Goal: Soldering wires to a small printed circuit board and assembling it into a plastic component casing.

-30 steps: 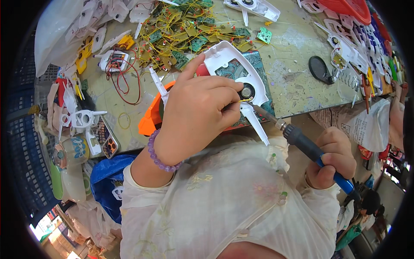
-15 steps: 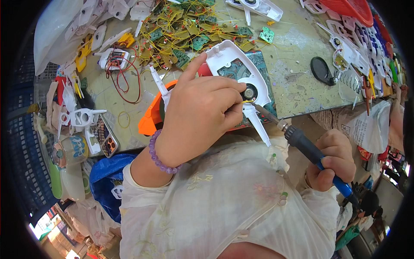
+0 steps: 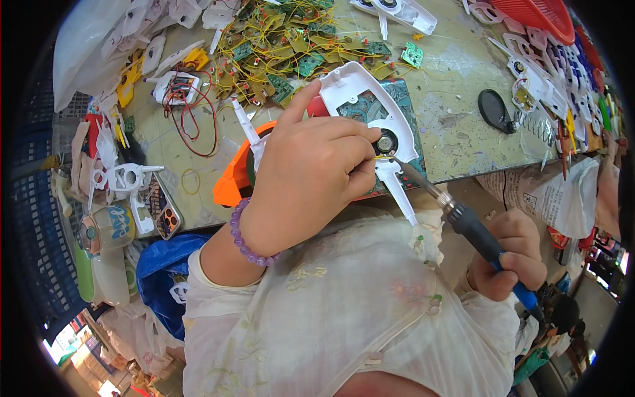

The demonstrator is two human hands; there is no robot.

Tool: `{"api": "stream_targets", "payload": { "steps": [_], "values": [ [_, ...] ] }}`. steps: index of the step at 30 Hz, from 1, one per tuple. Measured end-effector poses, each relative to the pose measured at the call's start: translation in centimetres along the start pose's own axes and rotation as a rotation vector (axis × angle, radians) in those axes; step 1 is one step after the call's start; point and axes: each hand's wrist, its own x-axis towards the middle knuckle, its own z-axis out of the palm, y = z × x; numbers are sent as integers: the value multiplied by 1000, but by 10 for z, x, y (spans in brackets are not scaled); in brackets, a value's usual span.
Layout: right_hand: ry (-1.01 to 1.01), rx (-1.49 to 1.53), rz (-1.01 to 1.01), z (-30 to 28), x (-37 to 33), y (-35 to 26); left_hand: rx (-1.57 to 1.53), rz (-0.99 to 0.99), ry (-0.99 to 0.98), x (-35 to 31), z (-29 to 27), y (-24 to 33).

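A white plastic housing (image 3: 399, 111) lies on a flat board at the table's front edge, with a round black speaker (image 3: 385, 141) in it. Over its left side rests my left hand (image 3: 317, 159), thumb and forefinger pinched on a thin yellow wire (image 3: 382, 157) beside the speaker; one finger points up and away. My right hand (image 3: 509, 255) grips a soldering iron (image 3: 473, 228) with a blue and black handle. Its metal tip reaches the wire end at the speaker's lower edge; exact contact is too small to tell. Behind my left hand, an orange object (image 3: 231, 182) is partly hidden.
Green circuit boards (image 3: 291, 49) with yellow wires are heaped at the back. A battery case (image 3: 178, 89) with red wires and a phone (image 3: 165, 215) lie left. Rightward are a black round cover (image 3: 495, 109), springs (image 3: 539, 126), white housings (image 3: 539, 83) and a red basket (image 3: 539, 16).
The soldering iron has shifted slightly, its handle dropping a little toward me while its tip stays by the speaker. My left hand keeps nearly the same place.
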Motion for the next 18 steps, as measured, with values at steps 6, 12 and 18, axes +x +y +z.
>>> {"api": "stream_targets", "payload": {
  "steps": [6, 12, 18],
  "values": [
    [127, -106, 112, -12, -9, -5, 7, -2, -31, 1, -3, 1],
    [195, -168, 217, -17, -17, -9, 33, -9, -100, -2, -14, 5],
    [248, -140, 233, -17, -19, -12, -22, -35, 71, -11, -13, 7]
  ]
}}
